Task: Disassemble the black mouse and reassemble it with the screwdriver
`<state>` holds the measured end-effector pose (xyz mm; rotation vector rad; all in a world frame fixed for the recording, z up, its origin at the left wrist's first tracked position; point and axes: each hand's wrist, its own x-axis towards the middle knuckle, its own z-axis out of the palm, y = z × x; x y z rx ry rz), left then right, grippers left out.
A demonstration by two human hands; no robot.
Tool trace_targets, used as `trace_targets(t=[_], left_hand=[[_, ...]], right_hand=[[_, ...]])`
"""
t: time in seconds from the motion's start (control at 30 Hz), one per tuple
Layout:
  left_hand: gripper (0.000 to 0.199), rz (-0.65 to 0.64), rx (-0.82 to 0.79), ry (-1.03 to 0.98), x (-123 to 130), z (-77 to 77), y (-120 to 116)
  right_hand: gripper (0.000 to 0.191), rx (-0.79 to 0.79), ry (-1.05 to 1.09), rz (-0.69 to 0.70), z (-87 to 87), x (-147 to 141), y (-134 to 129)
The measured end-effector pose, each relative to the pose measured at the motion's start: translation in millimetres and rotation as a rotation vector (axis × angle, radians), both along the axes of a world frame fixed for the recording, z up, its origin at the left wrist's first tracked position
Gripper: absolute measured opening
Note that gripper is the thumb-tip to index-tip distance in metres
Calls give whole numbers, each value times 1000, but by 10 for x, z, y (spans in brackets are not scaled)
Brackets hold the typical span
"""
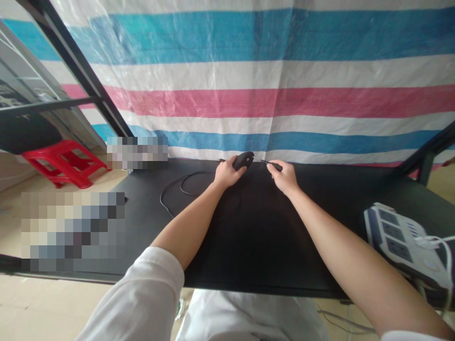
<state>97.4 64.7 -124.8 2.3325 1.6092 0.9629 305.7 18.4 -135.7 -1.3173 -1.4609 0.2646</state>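
Note:
My left hand (pixel 227 172) is closed around a black computer mouse (pixel 243 161), holding it above the far part of the black table. A thin black cable (pixel 182 183) lies looped on the tabletop to the left of that hand. In my right hand (pixel 284 176) is a screwdriver (pixel 275 165) with a dark handle and a thin metal shaft. The shaft points left, and its tip is at the right end of the mouse. Whether the tip sits in a screw is too small to tell.
A white and dark power strip (pixel 405 241) with plugged-in white cables stands on the right of the black table (pixel 266 246). Behind the table hangs a striped plastic sheet (pixel 213 102). A red stool (pixel 66 161) stands on the floor at left. Two patches at left are blurred out.

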Motion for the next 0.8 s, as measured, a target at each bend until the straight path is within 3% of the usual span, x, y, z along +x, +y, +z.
trace_targets(t=[0.27, 0.63, 0.8], left_hand=[[54, -9, -17, 31, -7, 9, -6], [52, -5, -31, 20, -6, 14, 6], [50, -15, -36, 34, -14, 11, 15]], right_hand=[[56, -99, 10, -95, 7, -6, 12], [39, -21, -156, -49, 32, 9, 16], [30, 17, -131, -54, 50, 0, -2]])
